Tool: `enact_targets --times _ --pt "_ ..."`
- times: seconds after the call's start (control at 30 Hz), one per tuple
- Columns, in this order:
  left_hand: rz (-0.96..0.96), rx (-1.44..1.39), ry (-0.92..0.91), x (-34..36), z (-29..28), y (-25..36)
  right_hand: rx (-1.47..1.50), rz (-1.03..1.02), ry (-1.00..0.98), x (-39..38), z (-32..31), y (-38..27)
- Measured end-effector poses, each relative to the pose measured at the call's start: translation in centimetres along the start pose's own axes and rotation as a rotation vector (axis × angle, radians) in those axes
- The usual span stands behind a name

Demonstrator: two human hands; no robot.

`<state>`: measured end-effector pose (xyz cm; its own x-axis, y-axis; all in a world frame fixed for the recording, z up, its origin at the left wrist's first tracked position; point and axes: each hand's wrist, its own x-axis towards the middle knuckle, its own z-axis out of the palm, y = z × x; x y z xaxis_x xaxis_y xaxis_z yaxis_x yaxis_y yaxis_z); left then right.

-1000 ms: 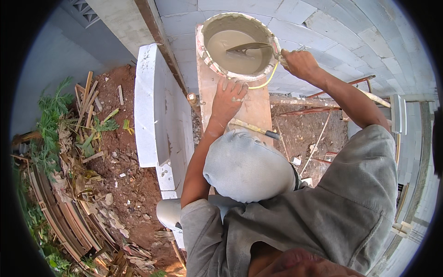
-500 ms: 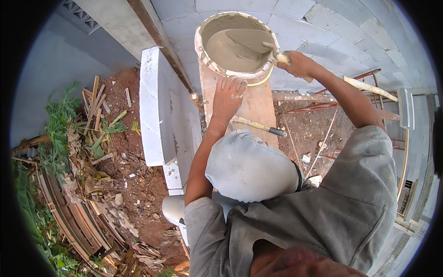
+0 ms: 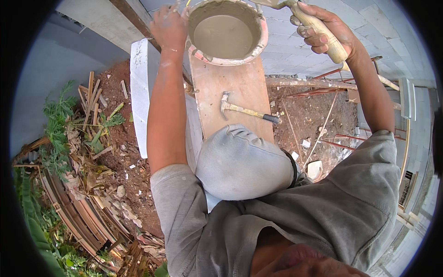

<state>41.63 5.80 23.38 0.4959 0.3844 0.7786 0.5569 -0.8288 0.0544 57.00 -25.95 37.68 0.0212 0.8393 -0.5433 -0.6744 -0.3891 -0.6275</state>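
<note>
Trowel (image 3: 314,21) in right fingers (image 3: 317,40)

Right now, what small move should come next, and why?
Perhaps bring the trowel in the right hand inward over the bucket: its blade, partly out of frame, shows near the right rim, and drips there might miss the gray mix inside.

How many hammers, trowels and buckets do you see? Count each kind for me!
Hammer: 1, lying on the board
Trowel: 1, in the right hand
Bucket: 1, with grey mix inside
Total: 3
</note>
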Motion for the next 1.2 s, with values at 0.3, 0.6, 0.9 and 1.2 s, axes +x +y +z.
enact_targets --times 0.3,0.6,0.9,1.2 --pt "-1.011 -0.730 -0.736 -10.5 4.0 -4.7 -0.745 -0.163 0.439 2.2 0.6 4.5" --pt "-1.438 -1.532 -0.585 -11.8 -1.2 5.9 -1.980 0.116 0.847 4.6 -7.8 18.5" --pt "-1.422 -1.655 -0.515 -12.6 -1.5 6.4 -1.033 -0.359 0.760 -5.5 -8.6 20.3" --pt "-1.407 -1.633 -0.474 -12.5 -1.2 5.8 0.041 0.101 0.363 1.4 -3.9 13.7"
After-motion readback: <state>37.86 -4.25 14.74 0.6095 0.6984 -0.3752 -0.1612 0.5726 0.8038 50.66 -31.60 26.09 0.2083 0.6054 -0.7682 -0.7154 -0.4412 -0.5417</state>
